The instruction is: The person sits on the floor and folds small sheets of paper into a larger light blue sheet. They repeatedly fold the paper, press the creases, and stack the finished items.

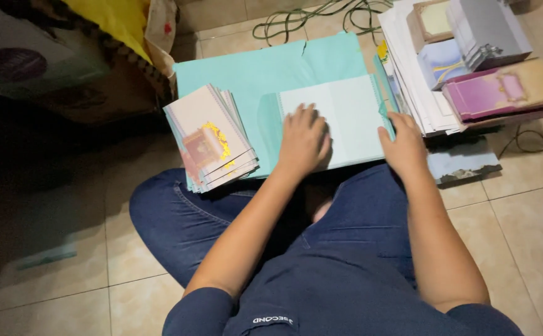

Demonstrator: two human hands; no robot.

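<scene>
On the tiled floor, left hand lies flat pressing the card; right hand pinches its edge, which may crease.

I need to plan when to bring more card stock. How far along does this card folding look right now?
A fanned stack of finished cards sits at the person's left. In hand: the left hand presses flat on a pale card sheet on teal paper, while the right hand holds its right edge. Several piles wait on the right, so plenty seems left, though I can't count them.
</scene>
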